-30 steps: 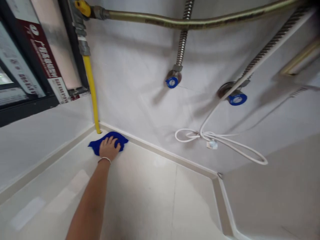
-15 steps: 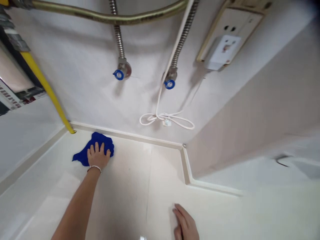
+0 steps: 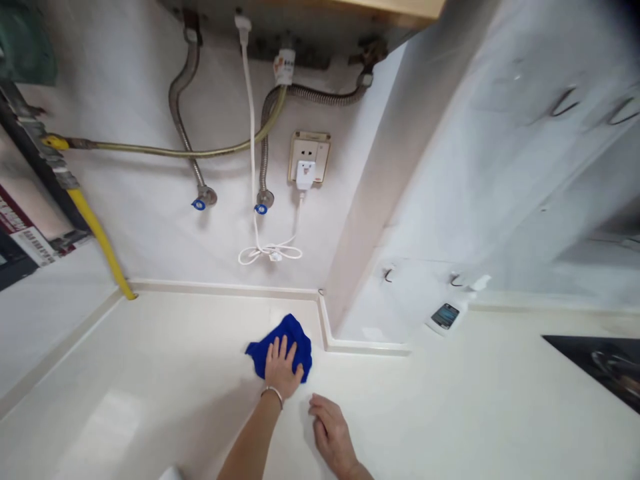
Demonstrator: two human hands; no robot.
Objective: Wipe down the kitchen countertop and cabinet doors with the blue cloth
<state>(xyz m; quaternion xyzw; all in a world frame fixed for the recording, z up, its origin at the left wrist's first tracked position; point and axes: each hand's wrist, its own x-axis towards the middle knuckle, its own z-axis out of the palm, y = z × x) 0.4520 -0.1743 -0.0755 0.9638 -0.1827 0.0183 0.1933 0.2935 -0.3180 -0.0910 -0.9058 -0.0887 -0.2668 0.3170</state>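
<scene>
Head view: with left hand (image 3: 283, 377) spread wide on the cloth (image 3: 292, 327) beneath and right hand (image 3: 334, 433) half-curled nearby with unclear grip, could bunch cloth by shoving into ledge (image 3: 367, 348) ahead-right.

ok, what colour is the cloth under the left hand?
The cloth is deep blue, best seen in the head view.

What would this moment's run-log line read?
left hand: spread on blue cloth | right hand: loosely curled near cloth | counter: white, beneath cloth
</scene>
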